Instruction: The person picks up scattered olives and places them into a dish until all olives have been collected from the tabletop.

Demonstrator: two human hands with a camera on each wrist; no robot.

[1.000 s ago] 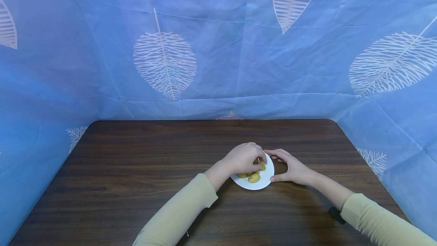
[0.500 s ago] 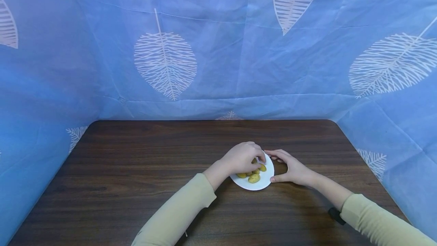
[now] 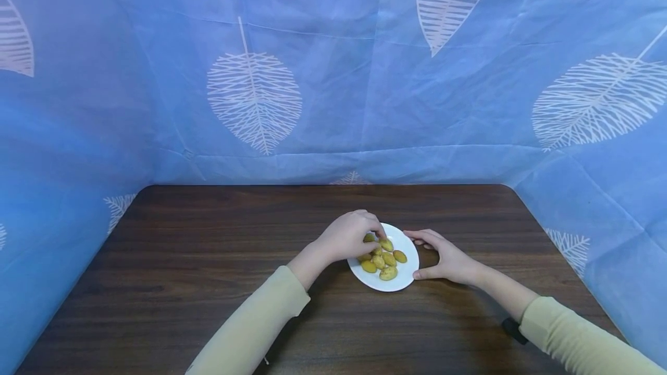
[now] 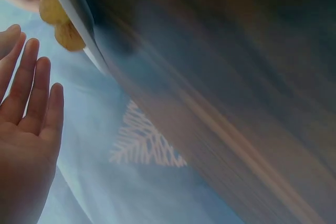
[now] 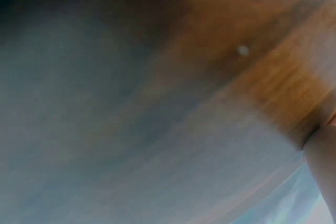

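A round white plate [image 3: 398, 278] holds several small oval yellow-green pieces [image 3: 388, 273] with brown specks; they look like jujubes or baby potatoes, I cannot tell which. Over the plate's left side hovers my left hand [image 3: 350, 235], its thumb and fingers apart above the pieces. In the left wrist view that hand [image 4: 31, 119] shows nearly straight fingers with nothing between them, just off the plate's edge [image 4: 73, 17]. My right hand [image 3: 448, 256] touches the plate's right rim with thumb and fingertips, spread wide. Only a sliver of the right hand [image 5: 321, 156] shows in its wrist view.
The plate rests on a dark wood-grain table [image 3: 208, 259] with rounded far corners. A blue curtain [image 3: 333, 74] with white leaf prints hangs behind and at both sides. Something black [image 3: 515, 330] sits at the right sleeve's cuff.
My left hand has drawn back to the left across the plate, so more of the pieces and the upper part of the plate show. The right hand stays at the rim.
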